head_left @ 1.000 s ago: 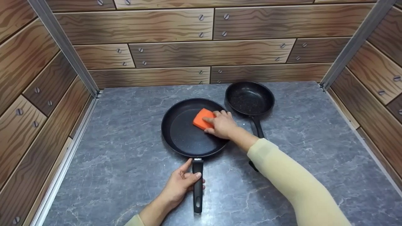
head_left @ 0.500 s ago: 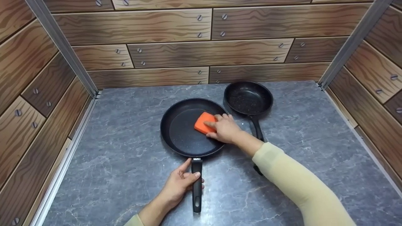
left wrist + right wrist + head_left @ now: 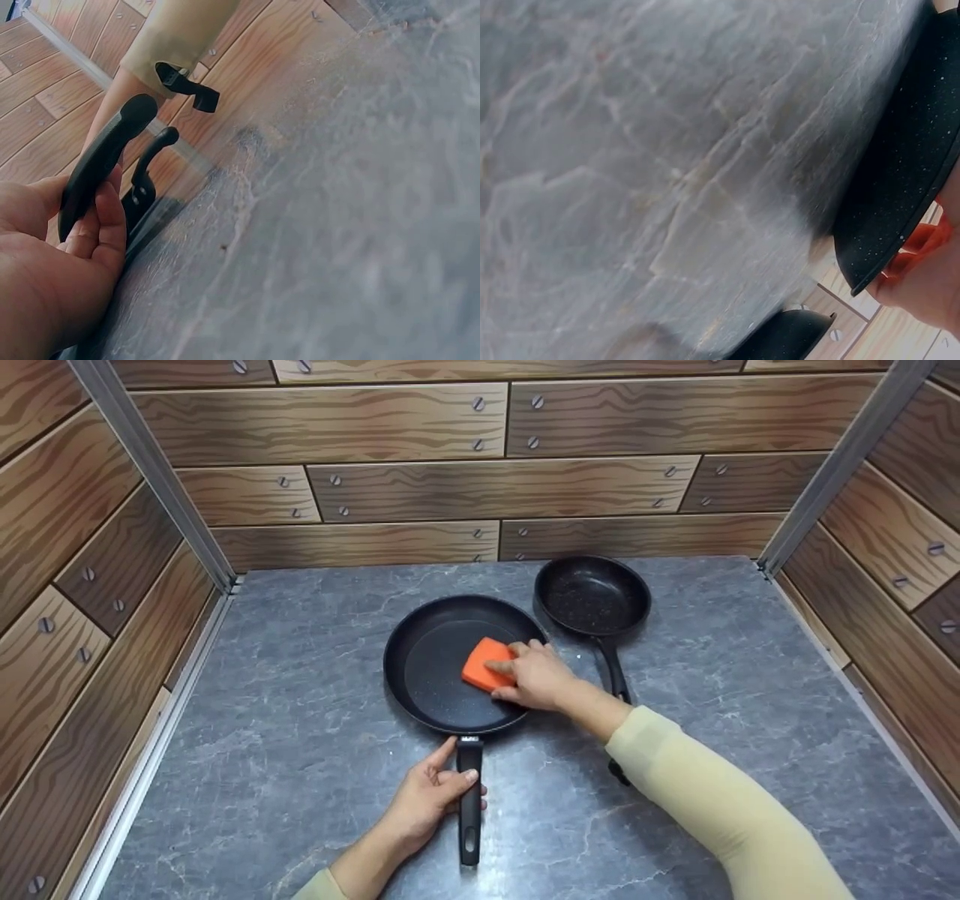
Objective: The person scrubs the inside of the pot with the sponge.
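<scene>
A large black frying pan (image 3: 427,682) lies on the marbled grey table, its handle (image 3: 469,829) pointing toward me. My left hand (image 3: 424,801) grips that handle near the pan end, thumb on top and fingers wrapped beneath; the left wrist view shows the handle (image 3: 97,169) between thumb and fingers. Inside the pan, my right hand (image 3: 536,676) holds an orange sponge (image 3: 478,666) against the base, right of centre, index finger laid over it. From the right wrist, the speckled pan wall (image 3: 900,165) hides most of the sponge (image 3: 922,244).
A smaller black frying pan (image 3: 592,596) stands at the back right, close to the large pan's rim; my right forearm partly covers its handle (image 3: 613,671). Wood-patterned panels (image 3: 412,491) enclose the table (image 3: 285,682) at the back and both sides.
My right hand has slid the orange sponge a little toward me across the large pan's base. The left hand keeps its grip on the handle, and both pans stay in place.
</scene>
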`<state>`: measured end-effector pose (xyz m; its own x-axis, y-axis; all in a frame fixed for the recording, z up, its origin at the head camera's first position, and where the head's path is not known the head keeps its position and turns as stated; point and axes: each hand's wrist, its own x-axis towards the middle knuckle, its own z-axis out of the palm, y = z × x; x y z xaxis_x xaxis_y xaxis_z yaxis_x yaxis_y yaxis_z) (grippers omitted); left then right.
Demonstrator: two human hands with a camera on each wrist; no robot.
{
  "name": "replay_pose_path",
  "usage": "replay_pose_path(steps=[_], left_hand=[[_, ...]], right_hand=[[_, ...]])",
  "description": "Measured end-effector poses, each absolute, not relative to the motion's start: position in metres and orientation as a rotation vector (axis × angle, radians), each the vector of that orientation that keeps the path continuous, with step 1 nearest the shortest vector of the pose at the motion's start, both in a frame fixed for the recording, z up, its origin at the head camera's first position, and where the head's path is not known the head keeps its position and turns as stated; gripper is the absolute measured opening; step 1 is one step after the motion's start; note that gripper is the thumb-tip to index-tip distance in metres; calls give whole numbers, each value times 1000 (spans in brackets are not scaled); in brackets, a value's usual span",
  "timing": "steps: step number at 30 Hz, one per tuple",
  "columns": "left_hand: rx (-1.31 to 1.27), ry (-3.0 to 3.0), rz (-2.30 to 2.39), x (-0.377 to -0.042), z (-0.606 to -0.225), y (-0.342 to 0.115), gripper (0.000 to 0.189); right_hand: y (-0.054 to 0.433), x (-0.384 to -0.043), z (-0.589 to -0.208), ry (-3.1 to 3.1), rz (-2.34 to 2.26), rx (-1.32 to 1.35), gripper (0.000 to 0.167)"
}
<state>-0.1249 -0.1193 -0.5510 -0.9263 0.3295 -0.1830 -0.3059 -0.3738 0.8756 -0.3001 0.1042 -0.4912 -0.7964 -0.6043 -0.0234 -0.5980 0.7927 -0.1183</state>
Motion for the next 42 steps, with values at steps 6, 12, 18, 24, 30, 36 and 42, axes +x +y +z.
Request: replay_pose_path(steps=[6, 12, 18, 24, 30, 36, 42], left_hand=[[18, 1476, 2316, -125, -553, -119, 93], [-2, 1475, 2308, -125, -554, -119, 94], [2, 1482, 2303, -126, -554, -120, 95], [18, 1487, 2304, -126, -553, -121, 94], [23, 1479, 2310, -126, -551, -121, 94], [24, 1461, 2318, -125, -551, -121, 94], [34, 1450, 2332, -125, -550, -121, 94]], right_hand=[[101, -296, -494, 2885, -174, -1025, 59], [94, -292, -494, 2836, -173, -1114, 59], [85, -290, -491, 2796, -175, -1166, 59], [74, -289, -489, 2777, -149, -1236, 59], [58, -288, -489, 2769, -138, -1288, 59], [41, -292, -490, 2747, -157, -1289, 58], [29, -300, -490, 2754, -133, -1235, 56]])
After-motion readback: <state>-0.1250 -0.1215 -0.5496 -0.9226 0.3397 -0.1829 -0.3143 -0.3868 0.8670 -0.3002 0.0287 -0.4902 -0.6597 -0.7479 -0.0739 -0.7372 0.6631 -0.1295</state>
